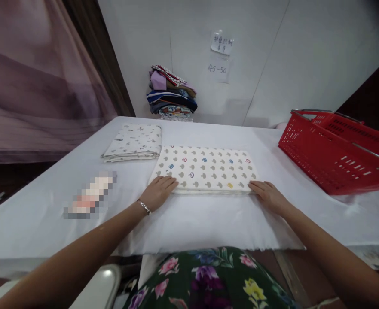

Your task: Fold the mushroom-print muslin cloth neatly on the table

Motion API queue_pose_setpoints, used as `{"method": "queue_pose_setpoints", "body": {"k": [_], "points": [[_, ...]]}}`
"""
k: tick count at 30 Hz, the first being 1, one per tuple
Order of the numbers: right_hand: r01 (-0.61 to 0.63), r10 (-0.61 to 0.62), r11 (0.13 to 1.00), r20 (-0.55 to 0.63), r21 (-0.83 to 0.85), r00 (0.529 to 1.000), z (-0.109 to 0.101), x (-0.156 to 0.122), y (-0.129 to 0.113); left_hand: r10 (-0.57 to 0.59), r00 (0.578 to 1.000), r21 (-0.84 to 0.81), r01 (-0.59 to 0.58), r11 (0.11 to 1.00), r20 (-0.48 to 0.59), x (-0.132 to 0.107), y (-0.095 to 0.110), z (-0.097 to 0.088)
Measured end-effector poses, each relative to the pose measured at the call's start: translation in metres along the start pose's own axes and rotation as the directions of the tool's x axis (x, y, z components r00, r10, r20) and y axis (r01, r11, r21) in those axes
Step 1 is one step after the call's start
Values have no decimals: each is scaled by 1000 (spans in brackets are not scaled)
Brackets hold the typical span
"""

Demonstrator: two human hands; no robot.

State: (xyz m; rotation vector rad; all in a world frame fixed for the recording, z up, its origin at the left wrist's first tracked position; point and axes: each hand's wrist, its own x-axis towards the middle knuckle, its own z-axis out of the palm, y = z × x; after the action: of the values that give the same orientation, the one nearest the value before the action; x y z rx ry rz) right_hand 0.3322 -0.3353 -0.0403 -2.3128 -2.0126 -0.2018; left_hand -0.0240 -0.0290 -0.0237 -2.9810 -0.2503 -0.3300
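A white cloth with a mushroom print, folded into a wide rectangle, lies flat on the table in front of me. My left hand rests on its front left corner, fingers stretched out and flat. At the front right corner, the extended fingers of my right hand touch the cloth's edge; my thumb there is hardly visible. Just behind and left of it lies a second folded cloth, white with small grey motifs, which neither hand touches.
The table has a white tablecloth. A red plastic basket stands at the right. Stacked folded fabrics sit against the back wall, below handwritten paper notes. A blurred-out flat item lies at the left. A curtain hangs beyond.
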Motion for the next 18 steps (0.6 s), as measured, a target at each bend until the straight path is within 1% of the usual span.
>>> {"method": "queue_pose_setpoints", "body": {"k": [3,8,15,18], "points": [[17,-16,1000,13,-16,1000,-2,1,1,-21,1000,-1,21,1000,17,2,2,2],[30,-32,996,-17,-80,999,-2,3,-4,-69,998,31,68,997,15,6,6,1],[-28,17,993,-95,-114,995,1,7,-15,-120,992,15,121,993,-22,5,3,9],[-48,36,995,-132,-86,991,4,7,-17,-124,991,23,125,992,-54,2,0,11]]}}
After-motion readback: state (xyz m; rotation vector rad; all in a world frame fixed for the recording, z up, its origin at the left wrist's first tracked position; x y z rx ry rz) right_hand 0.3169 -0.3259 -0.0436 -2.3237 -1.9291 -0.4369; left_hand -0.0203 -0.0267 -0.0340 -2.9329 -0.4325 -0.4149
